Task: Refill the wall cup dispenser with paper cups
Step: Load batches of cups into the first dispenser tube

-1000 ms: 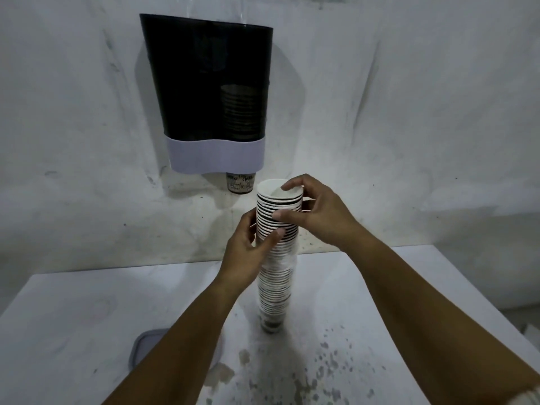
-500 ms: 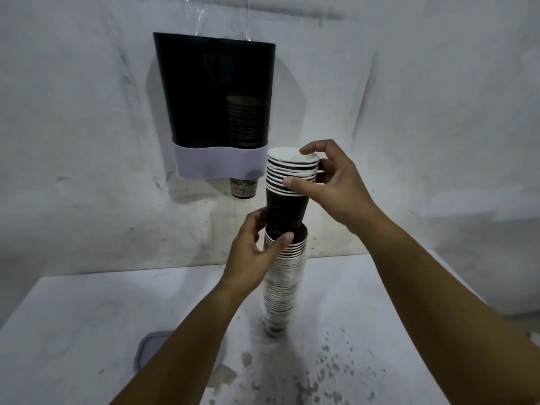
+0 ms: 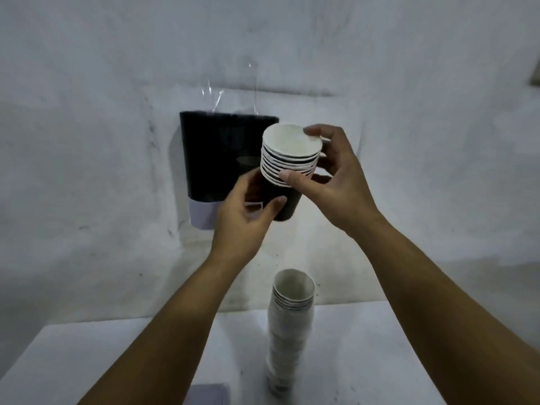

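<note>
Rough white wall (image 3: 102, 141) carried the black cup dispenser (image 3: 216, 159), partly hidden by both hands. On the white table (image 3: 365, 346) stood the remaining cup stack (image 3: 290, 325), beside possibly a grey lid (image 3: 209, 398). Right hand (image 3: 333, 182) pinched the short stack of paper cups (image 3: 287, 168); left hand (image 3: 242, 217) cupped its base.

2 cup stacks (image 3: 287, 168) (image 3: 290, 325), 1 dispenser (image 3: 216, 159)

A short nested batch of paper cups (image 3: 287, 162), dark-walled with white rims, is held tilted in front of the black wall dispenser (image 3: 213, 159). The taller stack (image 3: 289, 331) stands upright on the surface (image 3: 365, 346) below.
</note>
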